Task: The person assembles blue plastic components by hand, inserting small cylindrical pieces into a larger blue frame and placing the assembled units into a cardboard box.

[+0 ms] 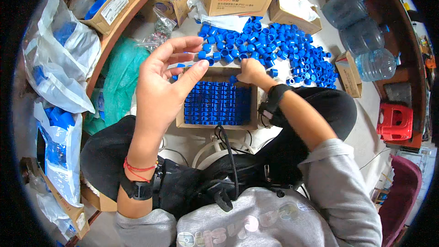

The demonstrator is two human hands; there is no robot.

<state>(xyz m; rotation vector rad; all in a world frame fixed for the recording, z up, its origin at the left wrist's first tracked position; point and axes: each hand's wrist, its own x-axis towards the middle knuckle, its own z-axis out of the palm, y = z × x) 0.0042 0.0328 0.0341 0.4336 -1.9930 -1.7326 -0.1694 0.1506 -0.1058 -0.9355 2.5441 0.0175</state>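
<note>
An open cardboard box (181, 120) sits between my legs, with rows of small blue plastic pipe fittings (210, 103) packed in its left and middle part. My right hand (252, 71) is at the box's far right edge, its fingers closed on a blue pipe fitting (233, 78) that is partly hidden. Raised over the box's left side, my left hand (167, 75) has its fingers curved and apart from the thumb. Bits of blue show between those fingers and seem to lie behind them. Beyond the box spreads a heap of loose blue fittings (297, 57).
Open cartons (235, 3) stand behind the heap. Large clear water bottles (361, 36) and a red plastic stool (394, 121) are at the right. At the left lie a green plastic sack (121, 82) and white bags (64, 55) with blue parts. A black cable (227, 151) hangs before me.
</note>
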